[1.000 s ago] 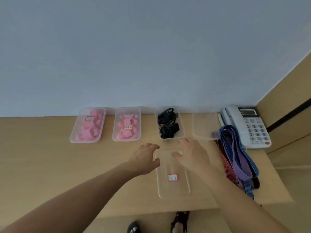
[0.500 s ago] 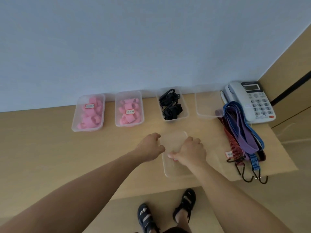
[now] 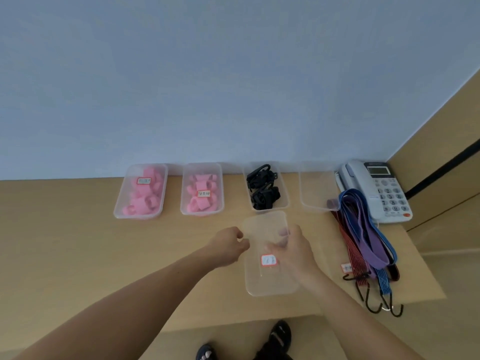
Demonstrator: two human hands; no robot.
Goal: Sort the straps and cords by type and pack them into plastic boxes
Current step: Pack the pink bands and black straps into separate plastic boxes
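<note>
1. The left hand [image 3: 227, 246] has its fingers curled and pinches the left rim of the clear box [image 3: 270, 281].
2. The right hand [image 3: 296, 255] grips the box's right side, its fingers showing blurred through the plastic.
3. This labelled box sits at the front middle of the worktop [image 3: 78, 242]; whether it is lifted cannot be told.
4. Behind it stands the box of black straps [image 3: 285, 201], with an empty box [image 3: 315, 193] to the right.
5. Hooked cords [image 3: 363, 235] lie at the right beside a telephone [image 3: 384, 188].

Pale blue wall [image 3: 233, 74], light wooden desk [image 3: 65, 242] (corner phone [image 3: 376, 190]), tan side panel [image 3: 441, 139] with black stripe
</note>
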